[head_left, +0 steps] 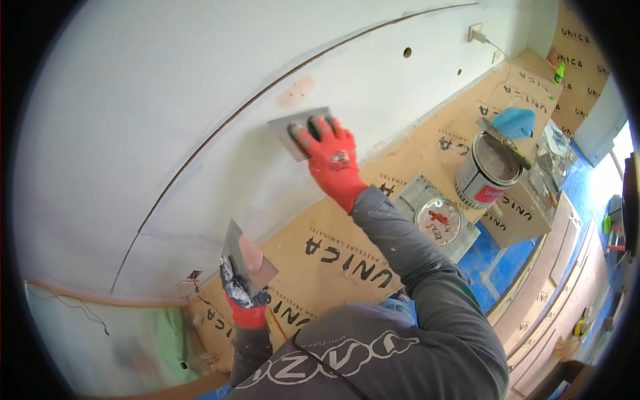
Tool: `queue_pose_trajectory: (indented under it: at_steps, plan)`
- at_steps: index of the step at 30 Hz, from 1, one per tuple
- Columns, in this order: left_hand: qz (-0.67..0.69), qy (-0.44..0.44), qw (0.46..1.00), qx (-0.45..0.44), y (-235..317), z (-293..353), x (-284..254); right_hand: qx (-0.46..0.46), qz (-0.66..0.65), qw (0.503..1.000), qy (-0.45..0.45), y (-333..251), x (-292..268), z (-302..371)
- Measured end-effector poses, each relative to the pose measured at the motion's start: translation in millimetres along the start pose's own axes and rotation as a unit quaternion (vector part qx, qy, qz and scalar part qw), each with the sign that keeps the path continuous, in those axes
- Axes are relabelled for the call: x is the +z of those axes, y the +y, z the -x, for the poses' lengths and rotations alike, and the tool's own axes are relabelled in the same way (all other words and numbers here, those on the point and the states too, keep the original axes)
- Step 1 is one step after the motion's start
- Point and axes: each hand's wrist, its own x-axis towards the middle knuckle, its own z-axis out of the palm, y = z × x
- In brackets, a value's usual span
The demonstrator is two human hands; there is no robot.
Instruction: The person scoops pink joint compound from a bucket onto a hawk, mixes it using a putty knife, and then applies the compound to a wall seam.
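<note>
My right hand (335, 160), in a red glove with dark fingertips, presses a flat metal putty spreader (288, 137) against the white wall (220, 60). Just above that blade, a pinkish patch of filler (294, 91) shows on the wall. Lower and to the left, my left hand (244, 293) wears a matching glove smeared with white. It grips a second putty spreader (265, 270), tilted upward. A lump of pink putty (251, 253) sits on this second blade, apart from the wall.
Printed brown board covers the counter (333, 257) along the wall. On it stand an open paint can (481, 177) with a scraper (503, 142) across its rim, a round lid (438, 221) and a blue cloth (515, 123). Wires hang from a wall opening (193, 275).
</note>
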Motion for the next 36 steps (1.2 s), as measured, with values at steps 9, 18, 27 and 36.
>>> queue_pose_trajectory:
  at_steps: [9,18,27,36]
  plan:
    - [0.005,0.015,0.999,-0.042,-12.0,18.0,-19.4,-0.122,0.075,0.986,0.084,50.3,-11.9,-68.8]
    - [-0.075,0.001,0.997,0.000,-24.8,13.7,-24.2,-0.089,0.093,0.991,0.031,57.6,5.0,-48.8]
    - [0.034,0.021,0.999,-0.036,-32.2,6.2,-10.2,-0.103,0.034,0.991,0.083,2.9,12.9,-74.4]
    - [0.003,0.058,0.996,-0.075,-29.3,14.0,-11.9,0.019,-0.014,0.999,0.035,15.4,-5.7,-19.0]
